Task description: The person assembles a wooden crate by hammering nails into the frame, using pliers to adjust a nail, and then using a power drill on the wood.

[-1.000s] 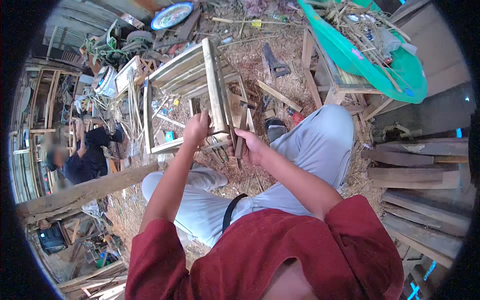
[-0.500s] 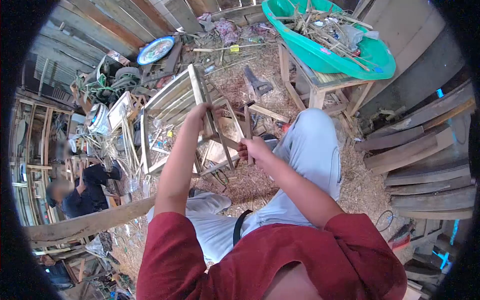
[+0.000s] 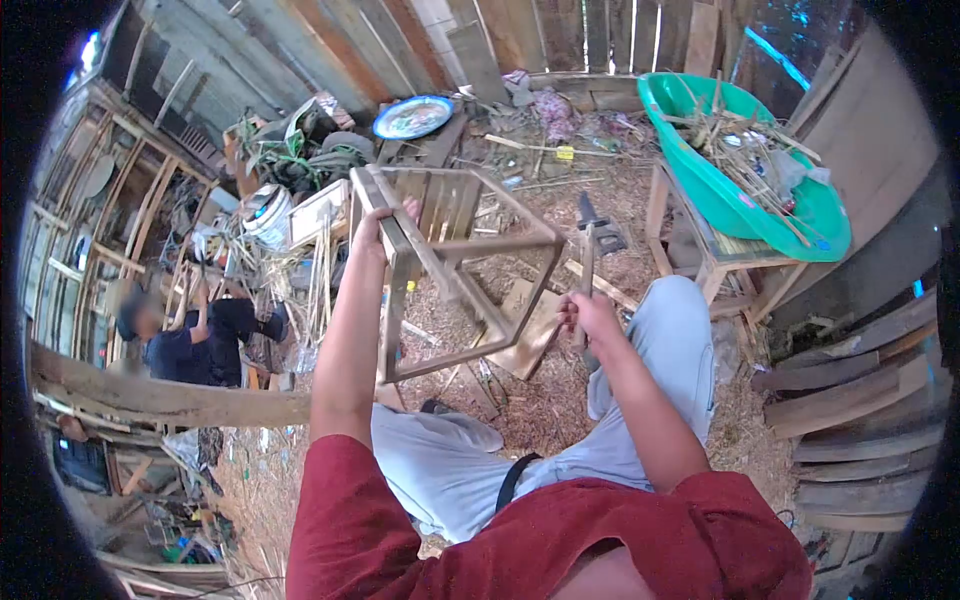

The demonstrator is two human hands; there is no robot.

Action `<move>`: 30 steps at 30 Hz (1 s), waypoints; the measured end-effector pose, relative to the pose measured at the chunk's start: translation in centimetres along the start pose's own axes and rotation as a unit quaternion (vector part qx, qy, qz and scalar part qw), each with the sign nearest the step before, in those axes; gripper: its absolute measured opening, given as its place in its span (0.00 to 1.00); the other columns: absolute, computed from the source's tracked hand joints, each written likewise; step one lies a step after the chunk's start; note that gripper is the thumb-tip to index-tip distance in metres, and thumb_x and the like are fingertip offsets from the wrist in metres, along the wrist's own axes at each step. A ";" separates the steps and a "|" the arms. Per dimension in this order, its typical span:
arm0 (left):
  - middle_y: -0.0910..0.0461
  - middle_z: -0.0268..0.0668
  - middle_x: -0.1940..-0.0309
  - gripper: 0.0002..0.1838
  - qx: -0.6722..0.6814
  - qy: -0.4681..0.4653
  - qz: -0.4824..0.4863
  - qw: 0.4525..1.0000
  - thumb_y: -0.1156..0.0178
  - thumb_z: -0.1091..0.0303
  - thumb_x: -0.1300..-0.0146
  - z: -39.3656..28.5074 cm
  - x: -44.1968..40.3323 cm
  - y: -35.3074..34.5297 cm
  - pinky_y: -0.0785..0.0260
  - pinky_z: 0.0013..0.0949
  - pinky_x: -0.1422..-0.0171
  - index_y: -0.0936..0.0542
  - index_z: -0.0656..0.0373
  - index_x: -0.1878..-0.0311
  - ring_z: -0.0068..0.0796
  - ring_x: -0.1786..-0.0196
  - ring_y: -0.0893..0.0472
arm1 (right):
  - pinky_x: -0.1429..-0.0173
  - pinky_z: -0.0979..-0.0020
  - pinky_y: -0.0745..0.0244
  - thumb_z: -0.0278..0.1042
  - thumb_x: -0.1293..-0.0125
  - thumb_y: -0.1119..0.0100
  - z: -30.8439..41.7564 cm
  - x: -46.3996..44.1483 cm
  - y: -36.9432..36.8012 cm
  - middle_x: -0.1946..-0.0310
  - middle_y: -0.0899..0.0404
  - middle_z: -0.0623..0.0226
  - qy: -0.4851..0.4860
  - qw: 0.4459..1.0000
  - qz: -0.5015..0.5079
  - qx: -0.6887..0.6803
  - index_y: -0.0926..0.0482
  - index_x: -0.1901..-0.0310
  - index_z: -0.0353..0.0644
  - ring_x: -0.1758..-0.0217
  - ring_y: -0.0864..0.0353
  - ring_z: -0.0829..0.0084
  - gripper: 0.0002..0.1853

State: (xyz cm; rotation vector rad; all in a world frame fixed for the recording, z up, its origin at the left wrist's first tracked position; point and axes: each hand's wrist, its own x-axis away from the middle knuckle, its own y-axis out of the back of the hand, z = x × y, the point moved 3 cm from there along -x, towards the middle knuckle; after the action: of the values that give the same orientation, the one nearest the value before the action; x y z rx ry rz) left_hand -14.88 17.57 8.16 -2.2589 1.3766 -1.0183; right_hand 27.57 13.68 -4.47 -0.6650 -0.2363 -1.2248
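A wooden frame (image 3: 499, 243) with slats on one side is tilted in front of me. My left hand (image 3: 376, 226) grips one of its upper bars at the left. To the right of the frame, my right hand (image 3: 591, 317) is closed round the wooden handle of a hammer (image 3: 588, 262), held upright; its head is hard to make out. A flat board (image 3: 528, 328) lies on the ground behind the frame's lower right corner. Beyond the hammer is a handsaw (image 3: 600, 228) on the shavings.
A green basin (image 3: 700, 190) full of sticks rests on a wooden table (image 3: 728, 262) at the right. A person (image 3: 190, 345) in dark clothes sits at the left, beyond a beam (image 3: 165, 398). Stacked planks (image 3: 850, 400) stand at the far right.
The frame has been turned and lifted by my left hand, so its open side now shows. My right hand has moved right, away from the frame, with the hammer. The head view has shifted.
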 end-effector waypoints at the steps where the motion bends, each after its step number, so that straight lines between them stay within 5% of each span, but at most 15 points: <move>1: 0.28 0.61 0.34 0.34 0.023 -0.038 -0.005 0.999 0.51 0.77 0.38 -0.4 0.5 0.7 0.32 0.49 0.24 0.40 0.76 0.27 0.54 0.32 0.24 | 0.68 0.68 0.22 0.37 0.23 0.48 -0.1 -0.1 -0.3 0.70 0.17 0.64 0.004 1.000 0.009 0.005 0.19 0.57 0.36 0.71 0.17 0.72 0.13; 3: 0.32 0.56 0.29 0.35 0.245 -0.054 0.057 0.966 0.53 0.78 0.38 0.3 1.1 2.1 0.36 0.52 0.21 0.41 0.72 0.25 0.52 0.26 0.31 | 0.67 0.69 0.22 0.37 0.23 0.49 0.3 -0.4 -0.5 0.70 0.17 0.64 0.014 1.000 0.020 0.016 0.19 0.56 0.36 0.70 0.17 0.73 0.13; 8: 0.32 0.49 0.27 0.34 0.336 -0.188 0.047 0.922 0.52 0.75 0.37 4.5 1.1 4.8 0.42 0.57 0.19 0.38 0.65 0.24 0.49 0.25 0.31 | 0.70 0.71 0.28 0.36 0.23 0.48 1.7 0.0 -2.1 0.70 0.18 0.67 0.027 1.000 0.001 -0.013 0.19 0.58 0.37 0.73 0.20 0.75 0.12; 11: 0.31 0.48 0.27 0.33 0.416 -0.190 0.035 0.888 0.53 0.73 0.35 8.9 0.0 7.7 0.45 0.61 0.18 0.36 0.64 0.24 0.48 0.25 0.31 | 0.69 0.71 0.27 0.36 0.23 0.48 1.4 -0.2 -2.2 0.69 0.17 0.66 0.027 0.999 -0.002 -0.019 0.19 0.57 0.36 0.72 0.20 0.75 0.12; 15: 0.28 0.49 0.29 0.28 0.493 -0.147 0.150 0.844 0.52 0.69 0.31 11.0 0.9 8.2 0.44 0.58 0.18 0.31 0.63 0.27 0.49 0.27 0.29 | 0.67 0.71 0.24 0.37 0.24 0.46 0.6 0.1 -2.3 0.69 0.17 0.65 0.044 0.999 0.014 -0.008 0.19 0.58 0.35 0.72 0.19 0.74 0.13; 19: 0.20 0.49 0.39 0.22 0.467 -0.189 -0.035 0.863 0.49 0.60 0.24 10.9 0.2 10.0 0.30 0.53 0.26 0.23 0.65 0.37 0.50 0.36 0.21 | 0.66 0.69 0.24 0.40 0.22 0.48 -1.9 -0.7 -2.5 0.69 0.16 0.65 0.048 0.996 0.018 0.073 0.19 0.60 0.38 0.70 0.18 0.73 0.15; 30: 0.17 0.49 0.44 0.18 0.334 -0.132 -0.119 0.926 0.43 0.63 0.24 10.3 7.1 10.3 0.18 0.43 0.37 0.22 0.68 0.41 0.47 0.43 0.16 | 0.67 0.67 0.24 0.41 0.22 0.47 -4.9 2.2 -3.4 0.74 0.19 0.66 0.000 0.994 0.071 0.082 0.22 0.66 0.38 0.72 0.19 0.72 0.16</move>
State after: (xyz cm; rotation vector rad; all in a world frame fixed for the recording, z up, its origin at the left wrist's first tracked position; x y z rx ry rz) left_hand -12.23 5.29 -2.13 -1.9554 0.5289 -1.0090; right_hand 24.29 8.43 -6.06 -0.5300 -0.2824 -1.0567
